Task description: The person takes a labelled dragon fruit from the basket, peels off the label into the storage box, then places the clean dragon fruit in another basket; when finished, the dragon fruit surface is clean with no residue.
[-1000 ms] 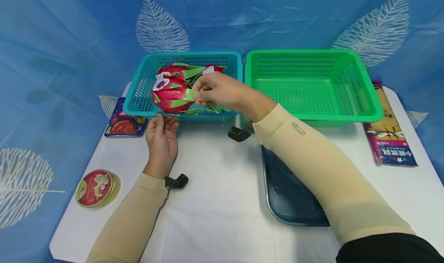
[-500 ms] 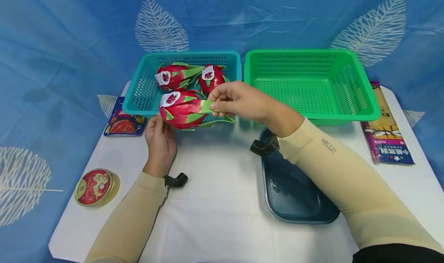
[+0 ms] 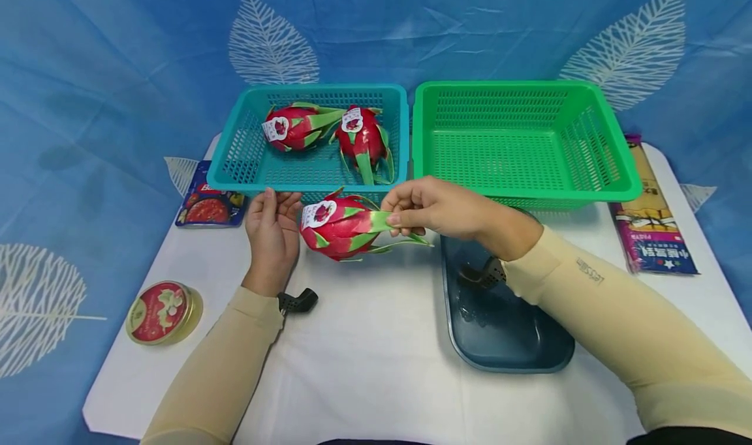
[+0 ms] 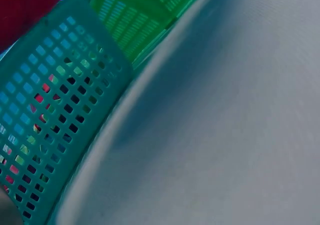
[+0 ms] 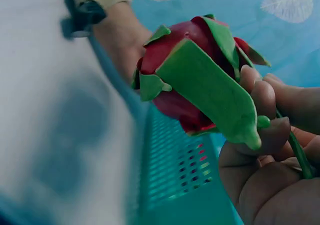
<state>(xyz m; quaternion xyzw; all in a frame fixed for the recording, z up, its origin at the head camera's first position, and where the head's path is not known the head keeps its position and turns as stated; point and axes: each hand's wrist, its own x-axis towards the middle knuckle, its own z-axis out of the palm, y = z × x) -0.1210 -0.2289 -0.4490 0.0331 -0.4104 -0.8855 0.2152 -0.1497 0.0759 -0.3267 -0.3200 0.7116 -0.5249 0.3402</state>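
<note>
A red dragon fruit (image 3: 341, 228) with green leaf tips and a white sticker hangs in front of the teal basket (image 3: 329, 188). My right hand (image 3: 446, 211) pinches it by its long green leaves at the right end. Seen from the right wrist, the dragon fruit (image 5: 185, 85) is held off the table by these leaves. Two more dragon fruits, one on the left (image 3: 299, 128) and one on the right (image 3: 360, 138), lie inside the teal basket. My left hand (image 3: 273, 239) is palm up at the basket's front wall, its fingers loosely bent, holding nothing.
A green basket (image 3: 523, 194) stands right beside the teal one. A dark tray (image 3: 505, 340) lies under my right forearm. A blue food packet (image 3: 211, 203) and a round tin (image 3: 161, 313) are on the left, a pasta packet (image 3: 658, 223) on the right.
My right hand has lifted the dragon fruit out of the teal basket and drawn it toward me and to the right, over the table. The left hand has stayed in place.
</note>
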